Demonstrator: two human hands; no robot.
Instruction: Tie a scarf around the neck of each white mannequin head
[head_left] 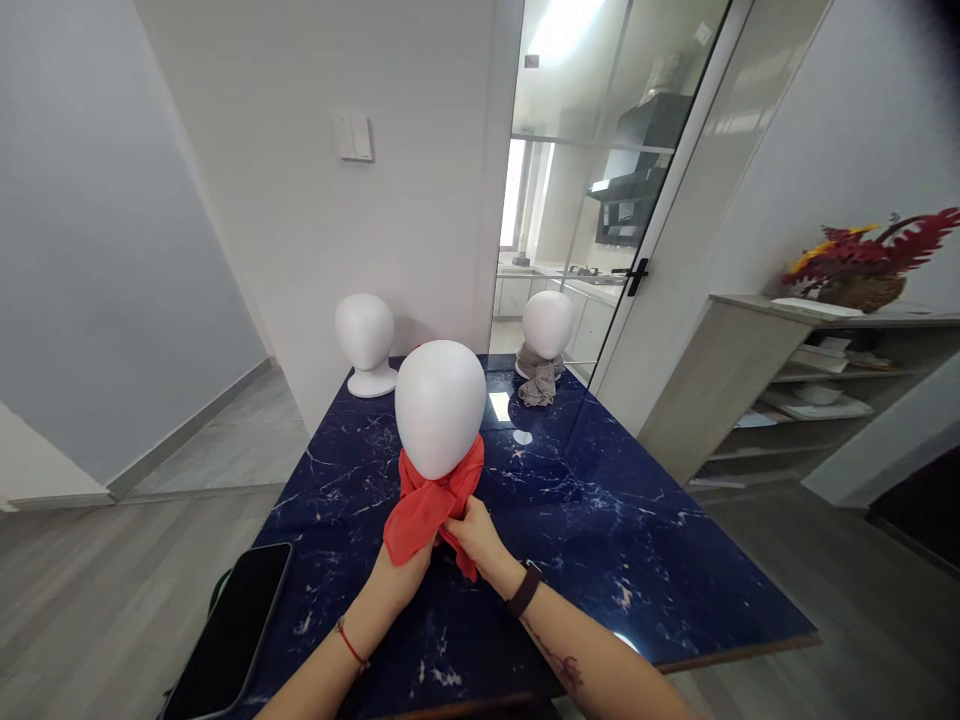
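Observation:
A white foam mannequin head stands on the dark blue marble table right in front of me. A red scarf is wrapped round its neck, its ends hanging toward me. My left hand is partly hidden under the hanging red cloth and grips it. My right hand pinches the scarf at the knot below the head's chin. A red string circles my left wrist and a black band my right wrist.
Two more white heads stand at the table's far end: a bare one on the left, one with a grey scarf on the right. A black phone lies at the near left edge. A shelf stands to the right.

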